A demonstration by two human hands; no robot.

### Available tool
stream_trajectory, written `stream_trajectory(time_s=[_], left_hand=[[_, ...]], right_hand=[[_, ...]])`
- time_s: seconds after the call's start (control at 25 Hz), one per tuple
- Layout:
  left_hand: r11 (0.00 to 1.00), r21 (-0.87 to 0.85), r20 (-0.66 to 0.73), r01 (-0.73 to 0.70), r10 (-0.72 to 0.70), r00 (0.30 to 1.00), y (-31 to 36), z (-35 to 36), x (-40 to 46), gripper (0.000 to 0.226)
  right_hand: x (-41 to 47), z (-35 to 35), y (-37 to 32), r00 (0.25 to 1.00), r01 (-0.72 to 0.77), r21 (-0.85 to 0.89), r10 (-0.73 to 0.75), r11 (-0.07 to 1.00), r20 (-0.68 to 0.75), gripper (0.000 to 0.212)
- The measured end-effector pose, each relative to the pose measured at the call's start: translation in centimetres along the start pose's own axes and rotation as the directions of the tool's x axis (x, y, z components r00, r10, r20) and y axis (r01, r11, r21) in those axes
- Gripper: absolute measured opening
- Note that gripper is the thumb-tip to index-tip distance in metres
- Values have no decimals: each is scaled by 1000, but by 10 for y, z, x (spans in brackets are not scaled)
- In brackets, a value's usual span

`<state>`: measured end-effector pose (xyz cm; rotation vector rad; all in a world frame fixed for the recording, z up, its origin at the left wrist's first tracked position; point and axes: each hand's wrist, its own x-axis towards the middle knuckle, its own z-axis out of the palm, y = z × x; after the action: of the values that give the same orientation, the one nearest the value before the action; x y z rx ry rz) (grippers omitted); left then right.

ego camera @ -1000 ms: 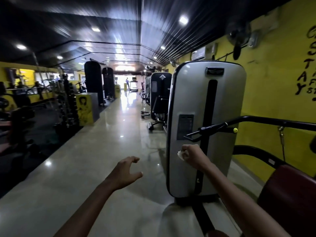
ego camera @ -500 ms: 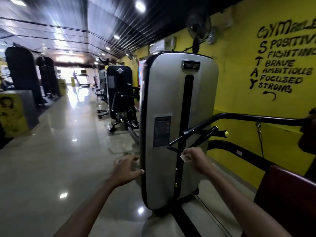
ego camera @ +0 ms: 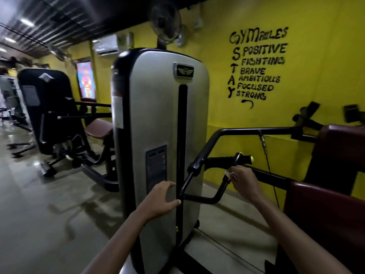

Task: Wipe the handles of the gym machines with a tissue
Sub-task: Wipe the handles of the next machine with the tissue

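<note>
Nearest me, my two bare forearms reach up from the bottom edge. My left hand [ego camera: 160,200] hangs in front of the lower face of the grey stack cover [ego camera: 158,123], fingers loosely curled and thumb out, with nothing in it; I cannot tell whether the fingertips touch the cover. My right hand [ego camera: 244,179] is higher and to the right, its fingers pinching a small white tissue [ego camera: 229,175] against the black handle [ego camera: 225,179], on the upright grip just below the cross grip with the yellow end cap [ego camera: 251,159]. The handle bends down and back to the left into a loop that ends just beside my left thumb. From the handle a black bar [ego camera: 256,130] rises and runs right to the maroon pad [ego camera: 343,147] at the right edge, and a second maroon pad [ego camera: 325,214] sits lower, beside my right forearm. A thin cable [ego camera: 264,149] hangs from the bar. Beyond the cover, to the left, stands a black machine [ego camera: 47,107] with a maroon seat [ego camera: 99,128] on the shiny floor [ego camera: 39,204]. Behind everything runs the yellow wall [ego camera: 325,66], painted with black lettering [ego camera: 258,64] reading STAY POSITIVE, FIGHTING, BRAVE, AMBITIOUS, FOCUSED, STRONG. A fan [ego camera: 165,21] and an air conditioner [ego camera: 107,45] are mounted high on the wall, and a bright poster [ego camera: 86,80] hangs further left.
</note>
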<state>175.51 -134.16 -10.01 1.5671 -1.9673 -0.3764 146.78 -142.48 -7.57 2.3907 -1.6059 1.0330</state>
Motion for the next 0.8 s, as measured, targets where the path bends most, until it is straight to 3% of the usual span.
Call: stream_trajectory(time_s=[0.08,0.2,0.36,0.56,0.8], left_hand=[[998,-4,35,-70,70,997,-12,8,34,84],[986,-33,52,-162,163,985,-30,19,82,68],[965,-48,72,-258,261,963,-55,27,138,62],[942,-104,150,-320,333,931,-75,49,221,66],[880,-152,190,-450,472,861,-87,98,295,56]], right_hand=[[19,4,4,998,-45,-32,43,998,-50,14],[50,15,15,989,-98,-121,84,988,-119,15],[79,29,21,965,-212,-293,153,932,-213,19],[87,57,32,963,-259,-510,182,820,-197,21],[88,89,40,915,-403,-548,321,733,-243,31]])
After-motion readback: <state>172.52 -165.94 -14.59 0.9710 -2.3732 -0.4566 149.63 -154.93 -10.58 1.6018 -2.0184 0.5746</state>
